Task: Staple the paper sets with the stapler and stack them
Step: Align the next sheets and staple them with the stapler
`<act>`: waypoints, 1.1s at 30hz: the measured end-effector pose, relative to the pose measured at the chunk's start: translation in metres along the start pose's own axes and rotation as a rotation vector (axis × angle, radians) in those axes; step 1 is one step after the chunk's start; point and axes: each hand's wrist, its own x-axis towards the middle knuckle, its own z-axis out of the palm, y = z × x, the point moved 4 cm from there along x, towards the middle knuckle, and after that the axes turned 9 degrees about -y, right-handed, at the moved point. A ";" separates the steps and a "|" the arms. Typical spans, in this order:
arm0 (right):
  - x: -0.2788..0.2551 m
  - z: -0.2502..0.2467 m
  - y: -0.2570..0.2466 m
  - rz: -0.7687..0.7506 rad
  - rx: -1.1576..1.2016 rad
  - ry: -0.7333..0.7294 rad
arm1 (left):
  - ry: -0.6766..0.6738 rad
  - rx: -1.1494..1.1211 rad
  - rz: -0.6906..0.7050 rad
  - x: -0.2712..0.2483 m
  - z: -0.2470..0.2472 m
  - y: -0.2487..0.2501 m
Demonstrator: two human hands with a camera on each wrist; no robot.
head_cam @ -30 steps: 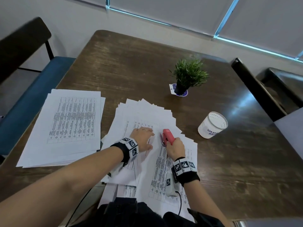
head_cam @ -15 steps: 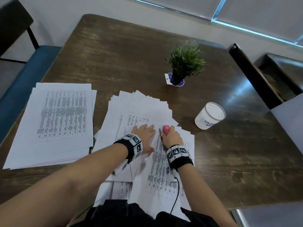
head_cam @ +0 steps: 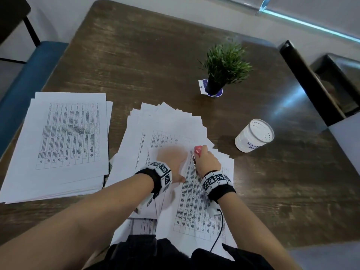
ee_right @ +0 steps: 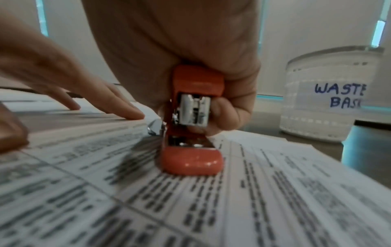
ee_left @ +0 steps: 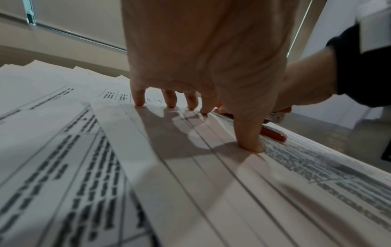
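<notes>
A fanned pile of printed paper sets (head_cam: 165,131) lies in the middle of the dark wooden table (head_cam: 148,61). My left hand (head_cam: 171,158) presses flat on the top set (ee_left: 190,167), fingertips (ee_left: 139,102) spread and thumb down. My right hand (head_cam: 206,162) grips a small red stapler (head_cam: 197,151), whose base (ee_right: 190,162) rests on the sheets beside the left hand. The stapler's top arm (ee_right: 196,80) is wrapped by my fingers. A neater stack of papers (head_cam: 64,141) lies to the left.
A small potted plant (head_cam: 224,67) stands behind the papers. A white cup marked as a waste basket (head_cam: 255,135) stands to the right (ee_right: 330,93). A blue-seated chair (head_cam: 21,90) is at the left, dark chairs (head_cam: 311,82) at the right.
The right hand has closed down over the stapler, which shows less red than before. The left hand stays pressed on the top sheets. The head view has shifted closer.
</notes>
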 end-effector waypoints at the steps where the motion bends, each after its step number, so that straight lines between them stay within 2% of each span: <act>1: 0.003 -0.001 0.001 -0.024 -0.039 0.011 | -0.008 -0.004 -0.002 0.000 0.000 0.000; 5: 0.009 -0.002 0.002 -0.051 -0.046 0.023 | -0.013 0.009 -0.006 0.001 0.000 0.000; 10: 0.007 0.001 -0.003 0.080 0.076 0.000 | 0.024 -0.014 0.014 0.004 0.002 -0.001; 16: 0.022 -0.008 -0.013 -0.057 -0.057 0.060 | 0.009 -0.027 0.008 0.000 -0.003 0.001; 26: 0.045 -0.012 -0.028 -0.029 0.019 0.054 | 0.016 -0.045 0.013 0.004 0.003 -0.003; 33: 0.037 -0.019 -0.027 -0.033 0.039 0.009 | 0.051 -0.106 0.041 0.002 0.003 -0.006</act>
